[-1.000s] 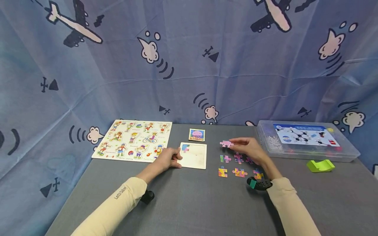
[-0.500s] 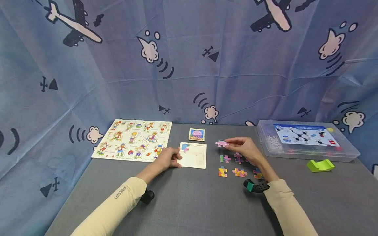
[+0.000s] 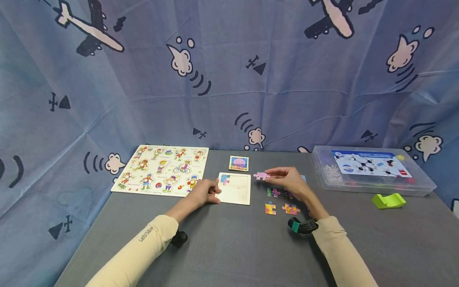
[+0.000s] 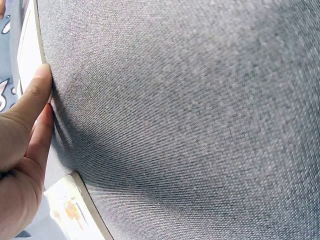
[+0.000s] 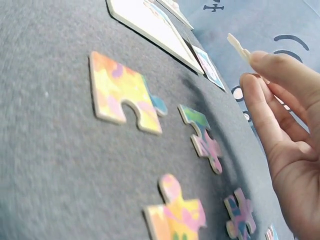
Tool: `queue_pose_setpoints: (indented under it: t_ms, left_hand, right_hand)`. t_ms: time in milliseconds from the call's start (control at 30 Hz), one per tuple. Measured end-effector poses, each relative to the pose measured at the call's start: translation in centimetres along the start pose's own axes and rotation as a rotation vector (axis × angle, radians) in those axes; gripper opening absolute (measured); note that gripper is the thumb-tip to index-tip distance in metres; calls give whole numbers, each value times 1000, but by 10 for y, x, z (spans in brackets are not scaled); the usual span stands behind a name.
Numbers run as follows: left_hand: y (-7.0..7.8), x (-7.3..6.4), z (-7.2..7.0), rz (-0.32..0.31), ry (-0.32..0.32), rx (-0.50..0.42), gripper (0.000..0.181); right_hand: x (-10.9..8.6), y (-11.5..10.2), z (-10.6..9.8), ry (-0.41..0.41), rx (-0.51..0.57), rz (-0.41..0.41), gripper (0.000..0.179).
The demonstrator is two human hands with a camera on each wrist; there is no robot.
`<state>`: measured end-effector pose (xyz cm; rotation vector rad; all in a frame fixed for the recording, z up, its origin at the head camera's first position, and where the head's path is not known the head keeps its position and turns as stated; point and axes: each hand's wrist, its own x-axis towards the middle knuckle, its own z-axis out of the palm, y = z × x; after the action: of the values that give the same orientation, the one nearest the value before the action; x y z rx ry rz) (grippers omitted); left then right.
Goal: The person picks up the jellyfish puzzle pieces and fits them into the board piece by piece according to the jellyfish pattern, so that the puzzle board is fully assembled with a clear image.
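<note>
We have the pink puzzle piece (image 3: 261, 175) in the air just off the upper right corner of the puzzle tray (image 3: 238, 193), not touching it, free end towards the tray. To seat it well we'd keep it level, clear the tray's rim, then check its knobs against the blue-and-pink piece (image 3: 224, 179) lying in the tray's upper left corner. Exact slot we can't tell, so a look at the picture card (image 3: 238, 163) just beyond the tray's far edge seems wise. We'd press only once edges line up; forcing a knob could nudge the neighbour.

Poses: right hand (image 3: 288, 181) is right of the tray, raised off the bench (image 3: 229, 247), grip narrow, thumb and fingertips pinching the piece at its right end. Left hand (image 3: 202, 192) is at the tray's left edge, grip narrow on that edge, fingers bent, thumb near the lower left corner; good for keeping the tray steady, we'd say. Right of the tray we also note a yellow piece (image 3: 270, 209) and a green-and-pink piece (image 3: 273, 192) lying loose, others partly behind the right hand and wrist
</note>
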<state>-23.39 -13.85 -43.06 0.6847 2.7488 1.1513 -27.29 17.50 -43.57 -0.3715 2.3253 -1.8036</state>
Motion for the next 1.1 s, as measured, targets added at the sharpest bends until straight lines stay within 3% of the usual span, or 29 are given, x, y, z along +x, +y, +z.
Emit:
queue_pose_setpoints:
  t_ms: [233, 700, 1100]
  left_hand:
    - [-1, 0, 1, 12, 10, -4, 20]
    - [0, 2, 7, -66, 8, -113, 10]
    - [-3, 1, 3, -15, 1, -41, 19]
  right_hand:
    - [4, -3, 11, -13, -10, 9, 41]
    - [17, -2, 39, -65, 65, -13, 37]
    - [25, -1, 63, -33, 28, -49, 34]
